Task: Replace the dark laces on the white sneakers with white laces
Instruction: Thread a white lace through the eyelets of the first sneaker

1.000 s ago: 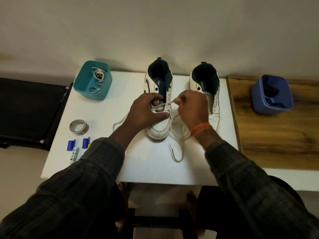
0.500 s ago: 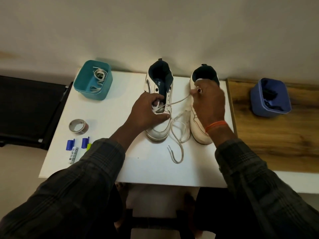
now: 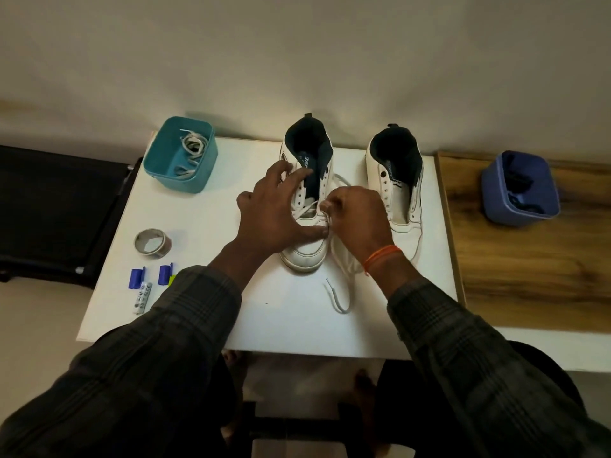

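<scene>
Two white high-top sneakers stand side by side on the white table (image 3: 205,319). The left sneaker (image 3: 305,256) has a white lace (image 3: 340,300) threaded through its lowest eyelets, with the loose end trailing on the table in front. My left hand (image 3: 276,214) rests spread over this sneaker's left side, thumb at the toe cap. My right hand (image 3: 358,218) pinches the lace beside the lower eyelets. The right sneaker (image 3: 401,193) has no lace.
A teal bin (image 3: 158,163) with white laces sits at the back left. A blue bin (image 3: 549,193) with dark laces stands on the wooden surface (image 3: 529,276) at right. A tape roll (image 3: 152,243), blue clips (image 3: 136,278) and a small white tube (image 3: 142,297) lie front left.
My right hand came back from the right sneaker's collar to the left sneaker's lower eyelets, still holding the lace. My left hand opened and spread over the left sneaker.
</scene>
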